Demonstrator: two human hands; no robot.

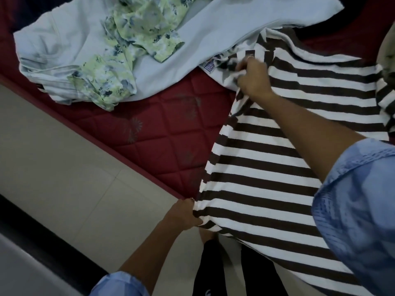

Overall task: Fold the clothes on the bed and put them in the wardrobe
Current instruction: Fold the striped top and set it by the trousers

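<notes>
A brown-and-white striped shirt lies spread over the right side of the red quilted bed, its lower part hanging past the bed's edge. My left hand grips the shirt's left edge near the hem, at the bed's edge. My right hand holds a bunch of the striped cloth up near the sleeve and shoulder. Beyond them a pale blue garment lies across the bed, with a crumpled green floral garment on top of it.
Beige floor tiles run along the bed's left edge, with a dark strip lower left. My legs in dark trousers stand against the bed. An olive cloth shows at the right edge.
</notes>
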